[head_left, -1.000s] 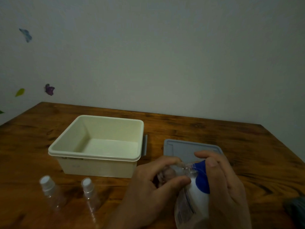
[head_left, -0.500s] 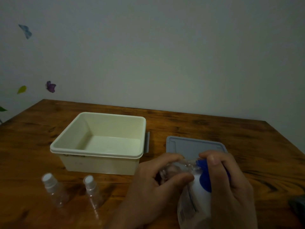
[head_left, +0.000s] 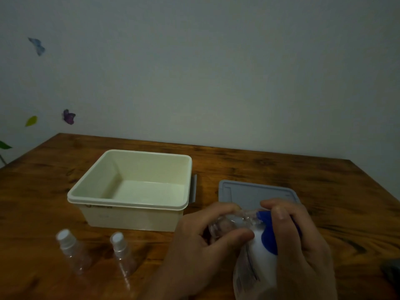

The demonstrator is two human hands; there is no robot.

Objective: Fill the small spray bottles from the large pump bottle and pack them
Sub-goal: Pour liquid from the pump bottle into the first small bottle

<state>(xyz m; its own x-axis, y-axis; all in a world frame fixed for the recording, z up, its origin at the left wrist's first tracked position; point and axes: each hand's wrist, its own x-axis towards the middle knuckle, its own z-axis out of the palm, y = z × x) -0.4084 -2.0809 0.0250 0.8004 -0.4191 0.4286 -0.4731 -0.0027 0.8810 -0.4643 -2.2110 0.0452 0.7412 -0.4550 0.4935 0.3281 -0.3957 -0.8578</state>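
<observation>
While both hands grip one small bottle and pump bottle, two capped bottles stand.

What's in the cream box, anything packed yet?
Empty. The box shows bare floor; its grey lid lies off beside it, and two capped bottles stand outside in front.

Dim, soft, grainy light, faint shadows, slight wide-angle bowing at edges.
</observation>
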